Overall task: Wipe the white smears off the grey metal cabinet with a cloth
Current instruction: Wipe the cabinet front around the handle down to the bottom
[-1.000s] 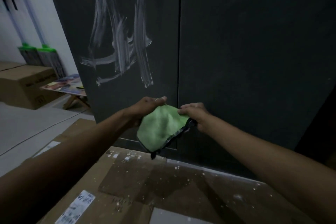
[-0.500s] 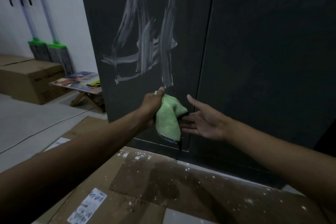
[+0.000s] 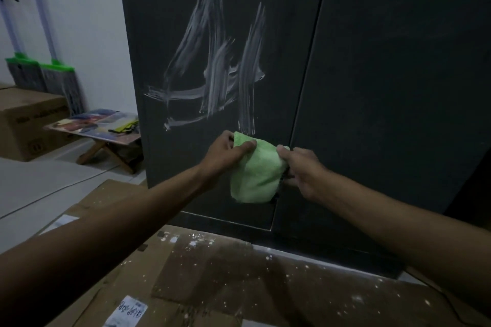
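The grey metal cabinet [image 3: 385,74] fills the upper middle and right of the view. White smears [image 3: 220,71] streak its left door in long vertical and sideways strokes. A light green cloth [image 3: 255,175] hangs just below the lowest smear, in front of the door. My left hand [image 3: 225,152] pinches the cloth's upper left edge. My right hand [image 3: 303,170] grips its right side. Both hands hold it close to the door, near the seam between the two doors.
Flattened cardboard [image 3: 225,281] speckled with white covers the floor in front of the cabinet. At the left stand a brown box [image 3: 24,122], a low wooden table [image 3: 103,127] with colourful sheets, and two green-headed brooms [image 3: 53,79] against the white wall.
Half a second ago my right hand was open beside the cloth; now it grips the cloth's right side. The cloth has spread out between both hands.
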Tool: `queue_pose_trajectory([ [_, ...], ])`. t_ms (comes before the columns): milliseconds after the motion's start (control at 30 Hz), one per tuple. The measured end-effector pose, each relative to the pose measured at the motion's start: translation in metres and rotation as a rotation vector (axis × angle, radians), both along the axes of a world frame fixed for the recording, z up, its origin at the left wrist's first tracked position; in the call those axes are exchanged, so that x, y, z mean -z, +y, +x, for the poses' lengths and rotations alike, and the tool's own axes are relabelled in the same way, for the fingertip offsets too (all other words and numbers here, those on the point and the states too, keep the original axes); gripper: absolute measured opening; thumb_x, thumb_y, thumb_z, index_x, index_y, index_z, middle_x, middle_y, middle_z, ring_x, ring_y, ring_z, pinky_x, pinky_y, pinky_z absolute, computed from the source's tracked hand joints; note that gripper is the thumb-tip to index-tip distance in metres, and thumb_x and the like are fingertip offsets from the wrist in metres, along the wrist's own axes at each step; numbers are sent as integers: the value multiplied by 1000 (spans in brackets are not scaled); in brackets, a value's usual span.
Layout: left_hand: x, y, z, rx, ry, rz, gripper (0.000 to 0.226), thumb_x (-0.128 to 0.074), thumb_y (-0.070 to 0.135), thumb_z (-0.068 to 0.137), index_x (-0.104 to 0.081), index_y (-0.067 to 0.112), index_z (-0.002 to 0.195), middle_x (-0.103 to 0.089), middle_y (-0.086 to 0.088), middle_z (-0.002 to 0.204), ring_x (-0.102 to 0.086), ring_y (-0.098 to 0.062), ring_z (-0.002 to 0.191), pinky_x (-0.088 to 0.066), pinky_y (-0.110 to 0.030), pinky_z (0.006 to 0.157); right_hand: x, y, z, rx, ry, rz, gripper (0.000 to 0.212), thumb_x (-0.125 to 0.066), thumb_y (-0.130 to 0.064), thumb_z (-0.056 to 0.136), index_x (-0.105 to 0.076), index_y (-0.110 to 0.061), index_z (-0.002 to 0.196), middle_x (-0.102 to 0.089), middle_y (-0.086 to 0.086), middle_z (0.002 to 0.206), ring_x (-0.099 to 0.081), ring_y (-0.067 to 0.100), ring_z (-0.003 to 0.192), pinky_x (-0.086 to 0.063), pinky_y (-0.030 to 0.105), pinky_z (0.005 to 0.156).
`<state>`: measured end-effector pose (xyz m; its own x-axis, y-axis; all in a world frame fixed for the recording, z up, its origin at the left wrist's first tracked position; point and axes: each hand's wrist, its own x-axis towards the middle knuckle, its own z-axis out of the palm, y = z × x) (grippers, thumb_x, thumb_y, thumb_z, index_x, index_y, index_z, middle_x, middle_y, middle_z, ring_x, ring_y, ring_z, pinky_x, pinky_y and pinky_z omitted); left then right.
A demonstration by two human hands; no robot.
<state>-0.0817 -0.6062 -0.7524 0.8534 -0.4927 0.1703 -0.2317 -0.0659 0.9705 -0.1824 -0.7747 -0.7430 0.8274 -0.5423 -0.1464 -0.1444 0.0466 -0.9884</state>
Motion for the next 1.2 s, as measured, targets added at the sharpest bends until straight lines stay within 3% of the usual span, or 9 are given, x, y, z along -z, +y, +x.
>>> queue_pose_trajectory([
  [167,5,7,9,26,83,-95,42,-82,33,88,-67,5,115,-78,-6,106,-77,-13,91,-59,-24,72,-16,-2,4,41,25,-171,73,-85,-46,86,-52,-4,137,-67,13,126,-70,30,109,-62,41,80],
  [300,-4,6,5,57,346,-267,33,-72,24,97,-66,-1,117,-68,-17,105,-64,-28,94,-53,-38,78,-28,-6,5,87,27,-386,43,-71,-41,99,-68,-4,120,-71,15,121,-68,32,114,-58,48,98],
  [433,-11,13,6,176,342,-327,52,-77,13,92,-53,18,137,-68,-12,124,-73,-25,102,-64,-36,82,-37,-12,-3,61,11,-521,25,-73,-31,99,-73,-6,103,-75,11,109,-70,22,94,-61,37,74],
  [533,-14,17,10,257,171,-272,57,-79,6,89,-52,18,137,-70,-14,119,-74,-28,104,-64,-36,82,-45,-11,-7,41,-35,-356,26,-82,-28,92,-76,-5,103,-78,7,100,-71,21,89,-57,26,61],
  [633,-21,20,18,246,-191,-36,61,-86,15,84,-58,11,138,-70,-8,121,-71,-21,111,-62,-35,93,-55,-13,-13,-82,-35,-253,45,-90,-28,79,-75,-11,118,-78,4,114,-71,18,101,-56,29,76],
  [800,-42,26,33,156,-704,325,42,-92,30,76,-74,17,112,-72,4,93,-68,-7,81,-57,-27,71,-66,-11,-18,-236,89,-858,44,-93,-19,78,-77,-11,117,-77,13,107,-74,26,102,-61,41,87],
  [900,-52,28,38,161,-891,363,18,-84,32,87,-78,17,94,-66,4,73,-60,-9,65,-43,-22,58,-72,-6,-18,-232,105,-1100,16,-84,-33,89,-80,-21,98,-76,4,84,-71,18,79,-54,40,70],
  [1033,-56,34,43,336,-568,176,11,-66,26,102,-70,16,98,-67,0,86,-63,-1,72,-51,-16,62,-85,-2,-18,-179,-12,-1064,22,-76,-40,96,-76,-19,89,-70,-2,74,-67,8,69,-46,24,64],
  [1200,-51,16,39,8,-154,-54,27,-65,33,103,-58,18,125,-69,-8,119,-70,-22,104,-61,-46,91,-93,23,9,-55,-113,-779,37,-70,-39,101,-71,-2,102,-77,18,100,-75,33,94,-60,44,75],
])
